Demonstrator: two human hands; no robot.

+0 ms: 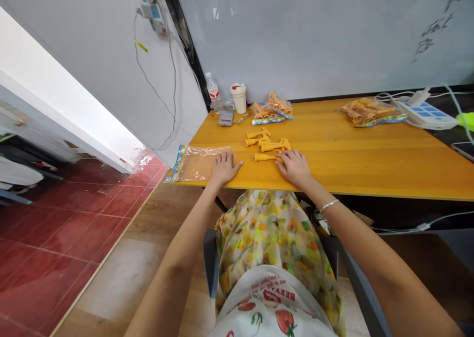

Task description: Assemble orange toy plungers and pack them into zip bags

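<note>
My left hand (223, 169) lies palm down, fingers spread, on the right part of a clear plastic bag (198, 163) with a colourful header strip at its left end. My right hand (295, 168) touches the right end of a yellow plastic toy tool (263, 157), its fingertips covering that end. Just behind it, several yellow toy pieces (274, 145) lie in a loose pile, some shaped like hammers. Both hands rest near the front edge of the yellow wooden table (355, 164).
Filled bags of orange toys (264, 113) lie at the back, with another filled bag (370, 111) farther right. A bottle (214, 91), a lidded cup (239, 99) and a small box (225, 118) stand back left. A power strip (427, 113) with cables is at the right.
</note>
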